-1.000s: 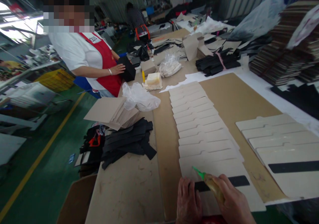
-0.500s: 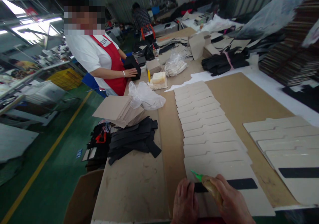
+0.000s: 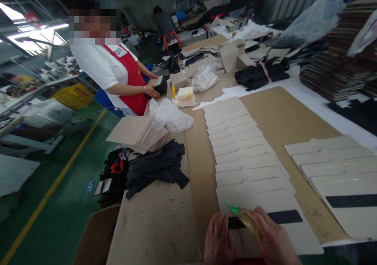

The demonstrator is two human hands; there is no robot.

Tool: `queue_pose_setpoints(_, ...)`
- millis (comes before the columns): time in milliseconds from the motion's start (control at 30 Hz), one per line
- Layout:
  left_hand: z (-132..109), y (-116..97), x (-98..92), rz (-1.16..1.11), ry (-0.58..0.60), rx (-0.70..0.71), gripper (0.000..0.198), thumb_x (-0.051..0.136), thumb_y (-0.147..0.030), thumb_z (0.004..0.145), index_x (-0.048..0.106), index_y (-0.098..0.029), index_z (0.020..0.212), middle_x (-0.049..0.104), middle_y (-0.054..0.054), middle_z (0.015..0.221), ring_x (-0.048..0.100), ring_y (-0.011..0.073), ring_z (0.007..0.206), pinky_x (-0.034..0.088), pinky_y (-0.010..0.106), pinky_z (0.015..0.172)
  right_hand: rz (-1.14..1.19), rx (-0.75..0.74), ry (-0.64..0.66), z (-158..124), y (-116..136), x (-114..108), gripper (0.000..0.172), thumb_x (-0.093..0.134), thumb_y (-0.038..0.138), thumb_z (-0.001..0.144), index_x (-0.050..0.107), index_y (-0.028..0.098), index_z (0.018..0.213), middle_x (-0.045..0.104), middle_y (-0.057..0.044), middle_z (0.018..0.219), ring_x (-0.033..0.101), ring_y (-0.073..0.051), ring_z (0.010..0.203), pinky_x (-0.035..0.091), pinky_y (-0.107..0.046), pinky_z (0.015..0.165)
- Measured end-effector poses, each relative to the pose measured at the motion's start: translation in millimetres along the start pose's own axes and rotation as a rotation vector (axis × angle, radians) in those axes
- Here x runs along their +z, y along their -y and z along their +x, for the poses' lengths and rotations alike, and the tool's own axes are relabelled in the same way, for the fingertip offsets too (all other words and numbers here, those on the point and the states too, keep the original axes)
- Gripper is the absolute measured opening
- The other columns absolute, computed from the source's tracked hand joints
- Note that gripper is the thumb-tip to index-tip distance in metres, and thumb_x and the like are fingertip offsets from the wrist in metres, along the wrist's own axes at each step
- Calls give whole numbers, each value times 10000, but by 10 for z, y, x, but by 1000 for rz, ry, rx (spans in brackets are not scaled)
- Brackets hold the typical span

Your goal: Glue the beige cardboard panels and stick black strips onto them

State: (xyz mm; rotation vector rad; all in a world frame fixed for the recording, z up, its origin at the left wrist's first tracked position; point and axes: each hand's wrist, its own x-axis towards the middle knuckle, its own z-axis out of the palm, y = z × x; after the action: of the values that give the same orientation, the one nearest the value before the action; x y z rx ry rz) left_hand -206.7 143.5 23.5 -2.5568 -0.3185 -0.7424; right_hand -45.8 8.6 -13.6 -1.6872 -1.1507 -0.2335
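Note:
In my right hand (image 3: 272,233) is a yellowish squeeze bottle (image 3: 249,222) with a green nozzle (image 3: 232,208), its tip pointing up and left just above the top grey card. Below it a black strip (image 3: 285,216) lies flat across that grey card (image 3: 300,239). My left hand (image 3: 218,239) is closed, fingers curled and pressed together at the strip's left end; its fingertips are partly hidden. Beyond my hands, a row of overlapping grey cards (image 3: 235,149) runs away from me along the table.
On the right are more overlapping cards (image 3: 350,178), the front one bearing a black strip (image 3: 352,200). Loose black strips (image 3: 156,166), a stack of boards (image 3: 132,131) and a plastic bag (image 3: 171,115) lie left. A co-worker in a red apron (image 3: 132,80) stands at the far left edge.
The co-worker has turned the dark box so its lighter side shows. My view has shifted slightly. Both my hands, the bottle and the strip keep nearly the same position.

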Motion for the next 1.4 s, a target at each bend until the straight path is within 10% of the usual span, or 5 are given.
queue_pose_setpoints(233,-41,17,63,-18,20,1,378,432,-156,863,645,-153,1175,645,51,1201,556,221,1163,548,331,910,-216,83,-130,-274,-321,-191,244,433,184,946,509,157,1176,620,-86,1014,651,-101,612,475,-178,498)
queue_pose_setpoints(533,24,33,-13,-35,28,34,402,435,-124,855,629,-155,1205,633,41,1218,531,194,1183,532,305,914,93,60,29,-127,92,170,451,401,42,852,474,209,1264,606,-59,967,664,-124,783,525,-193,650)
queue_pose_setpoints(900,23,38,1,-4,26,19,381,438,-123,853,645,-166,1170,639,25,1219,542,185,1179,521,293,925,-149,370,-132,-666,-647,-283,277,478,334,953,542,221,1198,659,-58,1074,703,-161,804,540,-227,619)
queue_pose_setpoints(1167,-74,17,107,21,-11,-19,414,424,-140,857,633,-154,1214,646,45,1210,556,188,1165,512,307,918,374,451,-126,-231,-176,-2,295,604,393,929,531,209,1146,654,-17,959,661,-96,818,511,-145,720)
queue_pose_setpoints(1400,-296,28,244,63,78,-59,474,449,-185,888,585,-206,1342,560,-24,1394,504,181,1265,497,318,964,271,239,-185,231,15,136,182,566,249,930,520,216,1103,605,-9,872,639,-99,712,499,-158,634)
